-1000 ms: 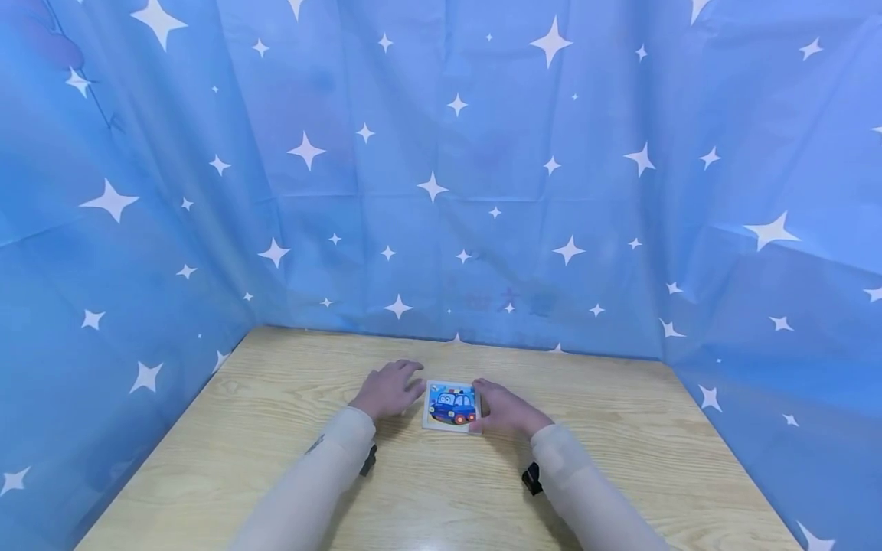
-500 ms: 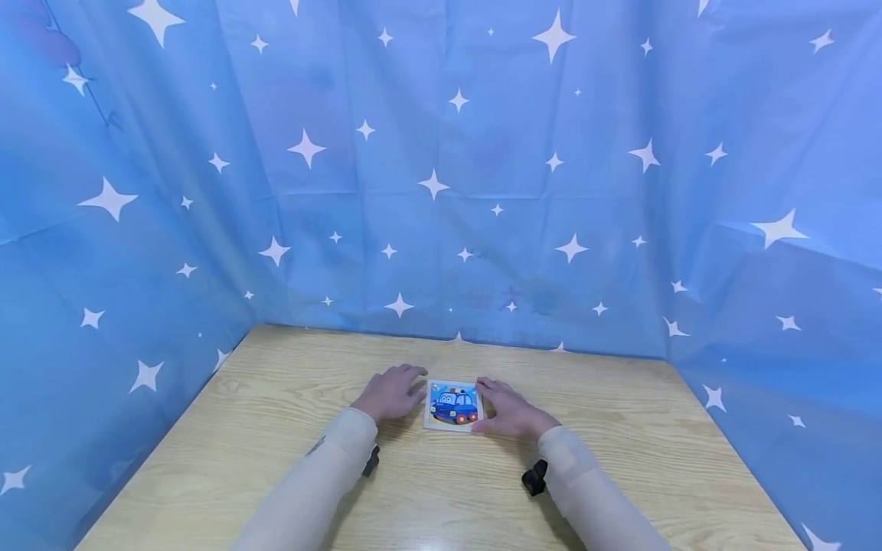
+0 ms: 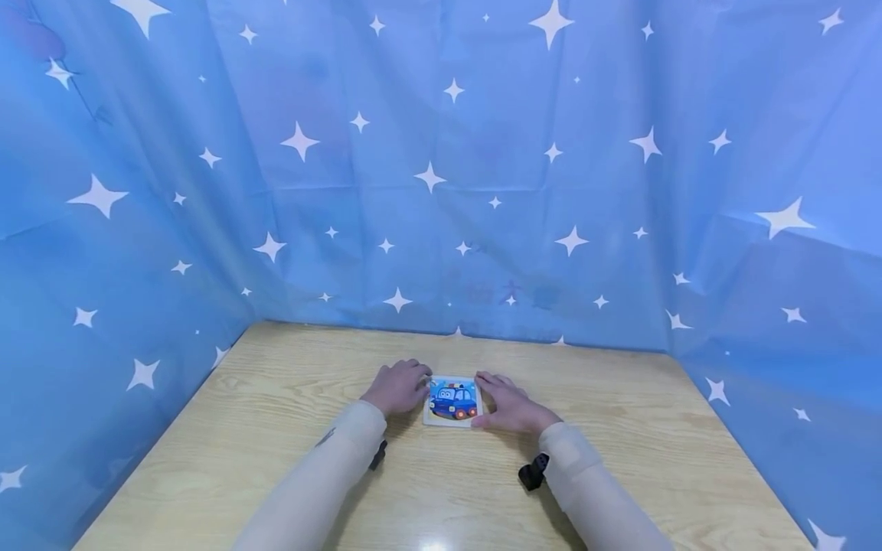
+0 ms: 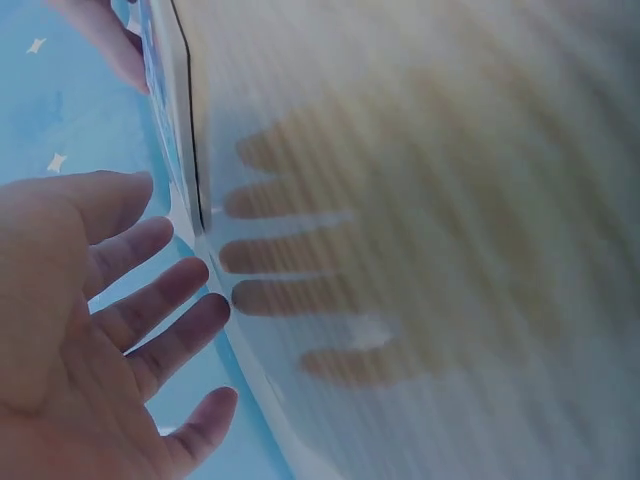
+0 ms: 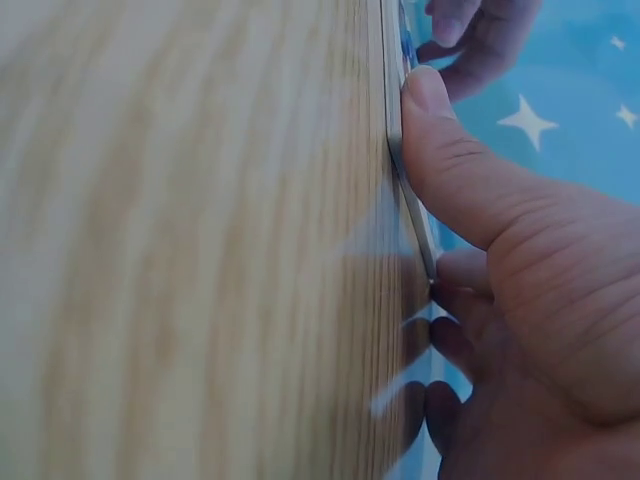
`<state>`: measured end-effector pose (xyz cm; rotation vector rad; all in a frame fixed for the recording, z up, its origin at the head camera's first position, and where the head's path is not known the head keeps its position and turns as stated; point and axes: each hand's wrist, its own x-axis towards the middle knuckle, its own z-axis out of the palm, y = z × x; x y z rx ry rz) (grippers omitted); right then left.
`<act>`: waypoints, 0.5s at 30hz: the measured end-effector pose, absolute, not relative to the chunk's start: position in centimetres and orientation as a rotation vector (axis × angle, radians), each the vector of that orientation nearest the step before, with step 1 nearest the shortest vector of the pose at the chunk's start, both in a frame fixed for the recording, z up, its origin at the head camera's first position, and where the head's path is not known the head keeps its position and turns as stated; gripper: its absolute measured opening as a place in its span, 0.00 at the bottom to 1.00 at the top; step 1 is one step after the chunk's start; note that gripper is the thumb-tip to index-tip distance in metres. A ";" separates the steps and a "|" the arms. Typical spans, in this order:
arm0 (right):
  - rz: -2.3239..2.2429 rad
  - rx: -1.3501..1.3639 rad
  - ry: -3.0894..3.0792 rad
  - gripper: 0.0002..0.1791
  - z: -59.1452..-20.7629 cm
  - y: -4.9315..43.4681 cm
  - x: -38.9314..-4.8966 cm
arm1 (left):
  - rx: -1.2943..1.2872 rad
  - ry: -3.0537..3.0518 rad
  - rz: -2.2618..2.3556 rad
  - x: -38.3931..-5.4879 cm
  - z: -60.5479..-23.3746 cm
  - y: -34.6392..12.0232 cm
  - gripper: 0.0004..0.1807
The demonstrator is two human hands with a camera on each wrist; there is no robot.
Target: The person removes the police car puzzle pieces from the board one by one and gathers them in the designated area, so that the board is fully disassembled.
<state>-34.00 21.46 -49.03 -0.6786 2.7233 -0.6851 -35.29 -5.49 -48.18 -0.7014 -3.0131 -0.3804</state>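
A small, flat picture board [image 3: 453, 402] with a white border and a cartoon blue car with a red and blue roof light lies on the table. My right hand [image 3: 513, 407] grips its right side, thumb at the near corner and a finger at the far corner. The right wrist view shows that thumb [image 5: 430, 95] pressed against the board's edge. On the other side, my left hand [image 3: 400, 388] has its fingertips right by the board's far left corner. Its fingers [image 4: 165, 300] are spread and loosely straight in the left wrist view, beside the board's edge [image 4: 190, 130].
The wooden table [image 3: 276, 428] extends around both hands, its glossy top reflecting them. A blue curtain [image 3: 441, 229] with white stars hangs behind the table and along both sides. Dark wrist devices [image 3: 534, 472] sit under the sleeves.
My left hand has moved slightly right, closing the gap to the board's far left corner. The right hand stays on the board's right side. The head view has tilted a little.
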 end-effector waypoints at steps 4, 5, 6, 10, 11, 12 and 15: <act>-0.681 -0.668 2.723 0.52 -48.9 21.3 -34.2 | -0.741 -2.995 -0.339 -35.9 -48.1 -4.9 0.20; -0.678 -0.668 2.722 0.52 -48.9 21.3 -34.2 | -0.741 -2.996 -0.330 -36.1 -48.1 -4.7 0.20; -0.674 -0.667 2.723 0.52 -48.9 21.3 -34.2 | -0.737 -3.003 -0.320 -36.2 -48.2 -4.6 0.20; -0.657 -0.673 2.722 0.52 -48.9 21.2 -34.1 | -0.681 -3.034 -0.307 -36.7 -48.3 -4.1 0.19; -0.661 -0.674 2.722 0.51 -48.9 21.2 -34.1 | -0.660 -3.042 -0.306 -36.8 -48.3 -4.0 0.19; -0.662 -0.673 2.723 0.51 -48.9 21.1 -34.1 | -0.641 -3.046 -0.308 -36.8 -48.3 -3.9 0.19; -0.655 -0.660 2.731 0.51 -48.8 21.1 -34.0 | -0.583 -3.059 -0.315 -36.7 -48.1 -3.6 0.19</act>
